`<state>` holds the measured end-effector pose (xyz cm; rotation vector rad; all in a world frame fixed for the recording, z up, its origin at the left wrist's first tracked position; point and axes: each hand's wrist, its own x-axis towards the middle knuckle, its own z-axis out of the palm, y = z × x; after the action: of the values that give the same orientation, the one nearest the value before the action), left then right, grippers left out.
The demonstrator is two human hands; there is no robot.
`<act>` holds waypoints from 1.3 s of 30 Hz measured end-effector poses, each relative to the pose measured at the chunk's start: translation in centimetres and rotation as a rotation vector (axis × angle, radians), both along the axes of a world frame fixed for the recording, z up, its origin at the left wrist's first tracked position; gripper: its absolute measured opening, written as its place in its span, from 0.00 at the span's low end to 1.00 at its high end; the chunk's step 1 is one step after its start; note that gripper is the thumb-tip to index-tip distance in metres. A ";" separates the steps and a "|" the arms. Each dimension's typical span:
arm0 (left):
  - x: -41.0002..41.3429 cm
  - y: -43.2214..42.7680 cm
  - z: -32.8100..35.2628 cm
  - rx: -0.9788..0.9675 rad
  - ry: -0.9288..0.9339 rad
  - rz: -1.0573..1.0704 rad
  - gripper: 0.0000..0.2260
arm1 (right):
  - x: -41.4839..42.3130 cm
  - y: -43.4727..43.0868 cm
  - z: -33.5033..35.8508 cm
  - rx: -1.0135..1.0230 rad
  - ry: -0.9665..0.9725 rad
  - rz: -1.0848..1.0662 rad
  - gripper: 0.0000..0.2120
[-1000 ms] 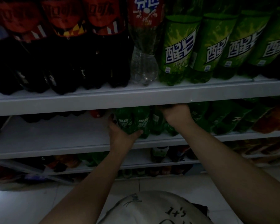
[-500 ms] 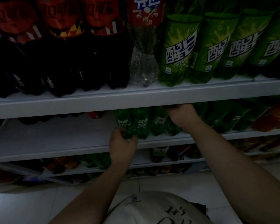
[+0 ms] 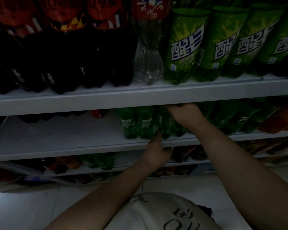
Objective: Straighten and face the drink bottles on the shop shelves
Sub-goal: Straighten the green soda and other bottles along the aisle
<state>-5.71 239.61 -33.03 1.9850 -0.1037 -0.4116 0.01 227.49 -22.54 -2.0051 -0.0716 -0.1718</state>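
Shifting rightward along the middle shelf (image 3: pixel 56 138), the left hand (image 3: pixel 156 152) is now prodding the small green bottles (image 3: pixel 145 125) with one straightened finger; the right hand (image 3: pixel 184 116) is still gripping one by its top.

A single wide-angle camera, worn on the head, faces forward and down at the shelves (image 3: pixel 140 98) from close range. The top shelf's bottles (image 3: pixel 184 47) fill the far edge; the floor (image 3: pixel 23 209) lies nearest.
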 end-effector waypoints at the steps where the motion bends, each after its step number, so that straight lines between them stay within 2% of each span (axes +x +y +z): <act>1: -0.1 -0.1 0.0 -0.011 0.036 -0.002 0.39 | 0.1 -0.4 -0.1 -0.033 0.052 0.026 0.11; 2: -0.1 -0.2 0.0 -0.020 0.068 -0.005 0.41 | 0.3 -0.6 -0.3 -0.117 0.073 0.040 0.09; 4: -0.2 -0.3 -0.2 0.004 0.095 0.007 0.42 | 0.7 -1.0 -0.7 -0.242 0.027 0.032 0.12; 7: -0.6 -0.4 -0.6 0.078 0.115 0.048 0.40 | 0.0 -0.2 -0.4 -0.131 -0.072 0.016 0.21; 10: -1.2 -0.8 -1.1 0.064 0.131 0.016 0.40 | 0.0 0.2 -0.5 -0.184 -0.194 -0.048 0.25; 12: -1.1 -1.1 -0.9 0.019 0.167 0.008 0.41 | 0.1 0.2 -0.6 -0.193 -0.182 -0.046 0.27; 16: -0.3 -1.4 -0.4 0.008 0.159 0.064 0.43 | 0.3 -0.5 -1.2 -0.244 -0.149 -0.014 0.22; 21: 0.1 -1.6 -0.1 0.054 0.174 0.111 0.43 | 0.4 -0.6 -1.3 -0.322 -0.113 -0.028 0.27; 26: -0.8 -1.9 -0.1 0.101 0.126 0.128 0.39 | -0.1 -0.9 -1.0 -0.293 -0.123 -0.014 0.24; 28: -0.9 -2.2 -0.1 0.102 0.126 0.118 0.39 | -1.1 -1.9 -0.6 -0.283 -0.189 -0.012 0.16; 30: -0.6 -2.4 -0.1 0.090 0.150 0.125 0.40 | -2.5 -3.9 -0.8 -0.297 -0.337 -0.094 0.06; 32: -0.3 -2.7 -0.1 0.088 0.160 0.147 0.40 | -3.8 -6.1 -0.9 -0.352 -0.405 -0.247 0.06; 34: -0.3 -3.0 -0.2 0.093 0.165 0.170 0.39 | -4.1 -7.5 -0.8 -0.382 -0.377 -0.304 0.05; 36: -0.4 -3.3 -0.1 0.104 0.159 0.198 0.38 | -3.6 -7.7 -0.6 -0.405 -0.342 -0.196 0.03; 39: -0.7 -3.9 0.1 0.112 0.147 0.254 0.38 | -2.0 -7.3 -0.4 -0.287 -0.106 -0.037 0.08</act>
<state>-6.38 235.67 -32.93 2.0382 0.2668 -0.4036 -1.95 220.14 -22.91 -2.2832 -0.1331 -0.3053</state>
